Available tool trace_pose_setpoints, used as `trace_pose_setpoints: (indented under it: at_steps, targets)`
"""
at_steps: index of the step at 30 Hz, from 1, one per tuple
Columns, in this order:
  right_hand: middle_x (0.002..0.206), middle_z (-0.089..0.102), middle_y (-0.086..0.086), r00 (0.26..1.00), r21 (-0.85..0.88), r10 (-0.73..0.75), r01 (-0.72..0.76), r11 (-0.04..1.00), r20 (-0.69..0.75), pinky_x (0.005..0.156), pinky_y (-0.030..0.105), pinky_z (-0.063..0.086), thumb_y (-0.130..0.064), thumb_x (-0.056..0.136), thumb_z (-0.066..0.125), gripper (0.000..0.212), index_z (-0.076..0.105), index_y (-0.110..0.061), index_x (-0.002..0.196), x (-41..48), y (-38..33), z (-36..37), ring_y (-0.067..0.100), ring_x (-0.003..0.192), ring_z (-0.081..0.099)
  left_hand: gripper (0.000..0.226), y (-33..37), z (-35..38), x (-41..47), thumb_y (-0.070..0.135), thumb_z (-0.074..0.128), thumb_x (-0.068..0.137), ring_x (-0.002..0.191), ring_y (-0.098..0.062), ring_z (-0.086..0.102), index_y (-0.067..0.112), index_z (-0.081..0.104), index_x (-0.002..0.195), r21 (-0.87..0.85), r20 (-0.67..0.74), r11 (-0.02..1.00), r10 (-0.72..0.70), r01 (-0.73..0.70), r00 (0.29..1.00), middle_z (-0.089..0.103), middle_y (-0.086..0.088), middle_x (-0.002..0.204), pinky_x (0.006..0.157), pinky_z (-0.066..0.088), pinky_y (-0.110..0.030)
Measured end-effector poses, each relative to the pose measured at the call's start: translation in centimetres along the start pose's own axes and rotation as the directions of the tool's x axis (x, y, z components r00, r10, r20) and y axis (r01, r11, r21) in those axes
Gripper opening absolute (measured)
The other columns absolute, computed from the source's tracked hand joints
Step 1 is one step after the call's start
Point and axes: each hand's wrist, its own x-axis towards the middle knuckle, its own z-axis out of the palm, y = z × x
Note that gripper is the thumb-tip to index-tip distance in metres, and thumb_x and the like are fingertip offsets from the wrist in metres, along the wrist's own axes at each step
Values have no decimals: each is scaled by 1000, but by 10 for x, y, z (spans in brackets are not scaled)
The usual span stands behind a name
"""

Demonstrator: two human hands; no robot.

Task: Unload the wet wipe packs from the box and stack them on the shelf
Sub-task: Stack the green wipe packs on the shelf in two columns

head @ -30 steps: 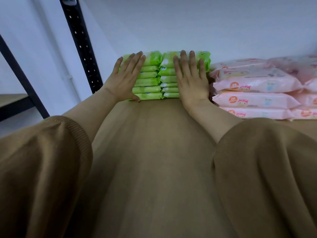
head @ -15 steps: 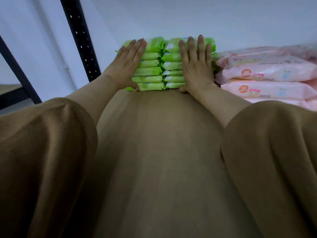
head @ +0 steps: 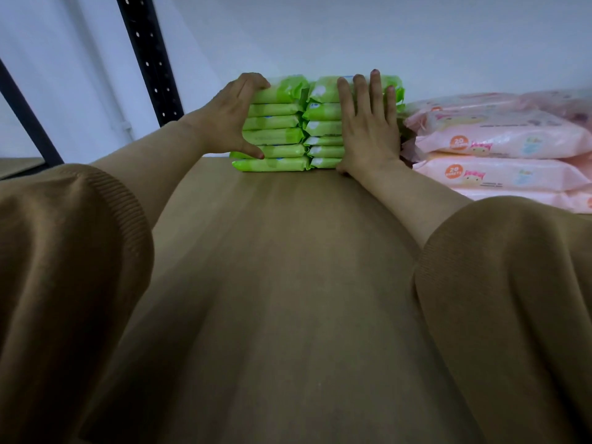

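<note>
- The green wet wipe packs (head: 286, 91) stand in 2 stacks side by side at the far end of the shelf (head: 288, 251), close to the white wall (head: 384, 33).
- The left hand (head: 224, 120) grips the left stack (head: 275, 136) from its outer left end: the fingers curl over the top pack, and the thumb presses on a lower pack near the base.
- The right hand (head: 368, 133) lies flat against the near face of the right stack (head: 322, 128), fingers straight and slightly spread, fingertips reaching the top pack, heel of the hand at shelf level.
- The left stack shows 6 packs. The right hand covers part of the right stack, so its count cannot be confirmed.
- Every green pack lies flat, with its long axis running left to right across the shelf and a long thin edge facing the camera. The crimped end seams of the 2 stacks meet in the middle, touching.
- Pink wipe packs (head: 499, 139) are piled flat just beside the right stack, at the right hand's outer edge.
- A black perforated upright (head: 147, 52) stands to the left of the left hand, apart from the stacks.
- Brown sleeves (head: 64, 251) fill both lower corners of the view and cover part of the near shelf board.
</note>
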Motion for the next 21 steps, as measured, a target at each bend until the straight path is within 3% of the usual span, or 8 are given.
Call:
trace_pose_setpoints:
  at_steps: [5, 9, 13, 17, 21]
  targets:
    - [156, 1, 14, 1000, 7, 4, -3, 1000, -11, 115, 44, -7, -10, 86, 59, 89, -4, -9, 148, 0, -1, 0, 33, 144, -8, 99, 2, -4, -4, 15, 85, 61, 129, -27, 33, -1, 25, 138, -32, 28, 999, -2, 3, 1000, 28, -17, 141, 103, 25, -26]
    - [156, 0, 13, 1000, 6, 9, -9, 1000, -9, 115, 43, -7, -10, 83, 63, 93, -4, -10, 148, 1, -1, 1, 33, 144, -8, 107, 7, -1, -3, 30, 85, 55, 128, -27, 33, -1, 25, 138, -44, 19, 999, -9, 9, 1000, 30, -17, 140, 107, 26, -34]
    - [156, 1, 13, 1000, -2, 8, -8, 1000, -16, 115, 44, -6, -10, 82, 63, 94, -4, -11, 149, 1, -1, 2, 33, 144, -8, 99, 9, 2, 0, 21, 84, 63, 130, -29, 32, 1, 24, 139, -45, -2, 999, -6, 6, 1000, 28, -16, 142, 109, 25, -36]
    - [156, 0, 13, 1000, -6, 7, -8, 1000, -15, 115, 44, -7, -10, 83, 62, 93, -4, -11, 149, 2, -1, 1, 33, 144, -8, 107, 11, 3, 1, 39, 79, 54, 130, -29, 32, 1, 25, 139, -29, 17, 1000, -6, 6, 1000, 29, -15, 141, 111, 25, -40]
    - [156, -3, 14, 1000, -31, 4, -4, 1000, 5, 115, 45, -8, -18, 75, 72, 107, -6, -12, 148, 0, -1, -2, 33, 144, -9, 105, 10, 2, 1, 31, 85, 60, 132, -29, 31, 2, 24, 140, 0, -4, 1000, -5, 5, 1000, 29, -15, 143, 111, 21, -40]
